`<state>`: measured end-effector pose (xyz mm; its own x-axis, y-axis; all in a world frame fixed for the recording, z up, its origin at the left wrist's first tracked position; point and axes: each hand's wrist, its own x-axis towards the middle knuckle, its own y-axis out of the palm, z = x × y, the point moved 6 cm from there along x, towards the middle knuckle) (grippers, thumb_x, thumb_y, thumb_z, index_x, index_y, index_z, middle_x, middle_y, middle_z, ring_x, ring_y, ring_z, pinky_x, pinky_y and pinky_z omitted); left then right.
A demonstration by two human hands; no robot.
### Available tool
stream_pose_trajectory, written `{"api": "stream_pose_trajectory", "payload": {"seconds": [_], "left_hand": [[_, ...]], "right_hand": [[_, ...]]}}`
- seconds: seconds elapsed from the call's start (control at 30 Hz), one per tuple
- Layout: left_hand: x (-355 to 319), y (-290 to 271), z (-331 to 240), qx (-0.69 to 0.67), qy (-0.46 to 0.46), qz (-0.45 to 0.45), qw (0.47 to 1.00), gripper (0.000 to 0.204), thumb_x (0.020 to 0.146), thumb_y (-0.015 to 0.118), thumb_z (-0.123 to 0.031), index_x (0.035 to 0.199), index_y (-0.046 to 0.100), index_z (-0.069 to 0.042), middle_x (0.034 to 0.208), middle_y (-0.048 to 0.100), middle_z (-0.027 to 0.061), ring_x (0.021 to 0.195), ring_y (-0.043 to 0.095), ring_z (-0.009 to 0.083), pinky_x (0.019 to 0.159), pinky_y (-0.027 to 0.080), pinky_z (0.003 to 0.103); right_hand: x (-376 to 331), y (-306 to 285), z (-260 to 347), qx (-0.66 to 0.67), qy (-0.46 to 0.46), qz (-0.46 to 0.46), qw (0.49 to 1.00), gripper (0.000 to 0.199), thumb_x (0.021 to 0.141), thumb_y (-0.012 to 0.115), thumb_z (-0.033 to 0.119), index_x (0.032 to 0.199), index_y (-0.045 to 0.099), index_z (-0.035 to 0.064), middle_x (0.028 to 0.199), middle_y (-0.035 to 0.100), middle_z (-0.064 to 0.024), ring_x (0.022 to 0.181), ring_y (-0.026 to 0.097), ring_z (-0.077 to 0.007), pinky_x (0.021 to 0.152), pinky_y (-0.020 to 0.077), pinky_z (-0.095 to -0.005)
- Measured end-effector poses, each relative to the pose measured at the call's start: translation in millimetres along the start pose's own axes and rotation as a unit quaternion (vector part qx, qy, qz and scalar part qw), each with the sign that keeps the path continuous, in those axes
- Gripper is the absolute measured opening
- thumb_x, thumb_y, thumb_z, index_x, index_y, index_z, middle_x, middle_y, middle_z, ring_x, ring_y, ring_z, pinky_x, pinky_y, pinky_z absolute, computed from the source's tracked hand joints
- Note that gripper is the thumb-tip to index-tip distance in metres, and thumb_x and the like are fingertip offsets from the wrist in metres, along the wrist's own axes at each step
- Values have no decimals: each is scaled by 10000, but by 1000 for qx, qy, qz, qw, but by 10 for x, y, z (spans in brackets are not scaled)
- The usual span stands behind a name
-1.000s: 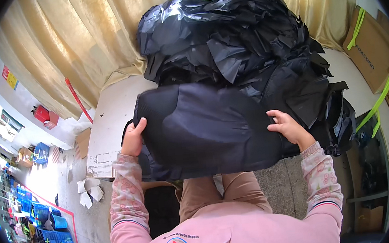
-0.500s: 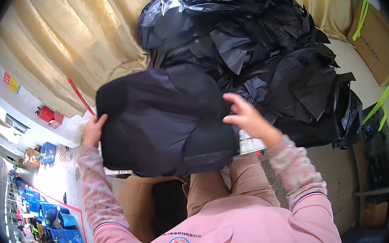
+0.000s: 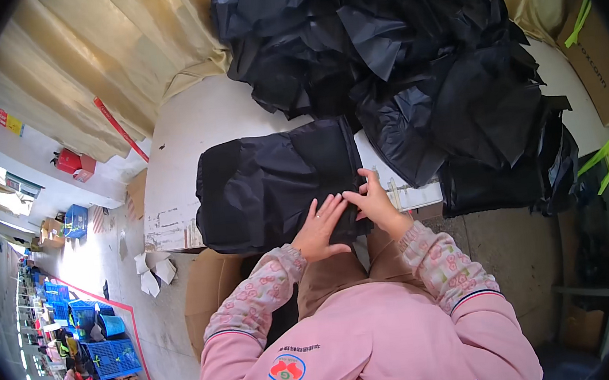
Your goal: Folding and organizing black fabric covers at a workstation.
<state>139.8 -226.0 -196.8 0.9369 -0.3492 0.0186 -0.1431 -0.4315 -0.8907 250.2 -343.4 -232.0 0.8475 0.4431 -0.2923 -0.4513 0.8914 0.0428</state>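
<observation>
A black fabric piece (image 3: 267, 186), with mesh-like and smoother panels, lies on the front part of a white table, its near edge reaching the table's front. My left hand (image 3: 321, 229) rests flat on its lower right part, fingers stretched out. At the right edge of the fabric is my right hand (image 3: 377, 201), thumb apart from the forefinger and close to the left fingertips. The right hand's other fingers are partly hidden. Behind and to the right, a large heap of black sheets (image 3: 394, 57) covers much of the table.
The white table (image 3: 195, 120) has a worn front edge. Yellowish curtains (image 3: 122, 46) hang behind it. A cardboard box (image 3: 598, 81) with bright green straps stands at right. A brown open container (image 3: 208, 294) sits below the front edge. Blue crates (image 3: 112, 359) stand on the floor at left.
The black fabric piece has come down from in front of me onto the table. My left hand has moved from its left edge to its lower right part, beside my right hand.
</observation>
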Motion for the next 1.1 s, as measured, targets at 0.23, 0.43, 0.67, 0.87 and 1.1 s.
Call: {"api": "stream_pose_trajectory", "payload": {"seconds": [0.23, 0.43, 0.67, 0.87, 1.1], "left_hand": [[102, 65, 136, -27, -16, 15, 999, 1283, 605, 807, -601, 1540, 131, -39, 1602, 132, 186, 1496, 63, 342, 1161, 24, 582], [142, 87, 232, -23, -43, 29, 998, 1317, 571, 848, -549, 1545, 116, -49, 1608, 93, 190, 1498, 40, 344, 1147, 18, 613], [81, 30, 51, 42, -15, -1, 999, 1084, 666, 821, -460, 1540, 243, -180, 1605, 98, 192, 1486, 67, 389, 1119, 68, 668], [-38, 146, -115, 143, 42, 6, 989, 770, 815, 735, -263, 1481, 359, -349, 1578, 209, 157, 1462, 183, 375, 1070, 148, 726], [128, 281, -144, 131, 28, 17, 991, 746, 821, 723, -261, 1469, 369, -369, 1586, 200, 120, 1462, 191, 339, 1065, 165, 725]], "right_hand": [[-578, 193, -202, 54, 16, 63, 996, 728, 821, 641, -70, 1410, 234, 59, 844, 523, -102, 558, 637, -193, 506, 581, -331], [-1011, 225, -200, 83, 177, 200, 960, 650, 835, 647, -33, 1364, 277, 34, 790, 591, -93, 544, 624, -166, 489, 540, -289], [-494, -167, 10, -7, 17, 64, 998, 341, 887, 639, 82, 1189, 490, 28, 779, 590, -49, 543, 595, -110, 454, 498, -253], [645, -145, 340, -250, -156, -59, 954, 510, 839, 693, 384, 1177, 551, 30, 908, 677, -164, 779, 667, -293, 718, 526, -395], [1524, -241, 1088, -146, -254, -165, 942, 249, 833, 660, 242, 1006, 636, 65, 888, 695, -161, 862, 670, -350, 755, 522, -428]]}}
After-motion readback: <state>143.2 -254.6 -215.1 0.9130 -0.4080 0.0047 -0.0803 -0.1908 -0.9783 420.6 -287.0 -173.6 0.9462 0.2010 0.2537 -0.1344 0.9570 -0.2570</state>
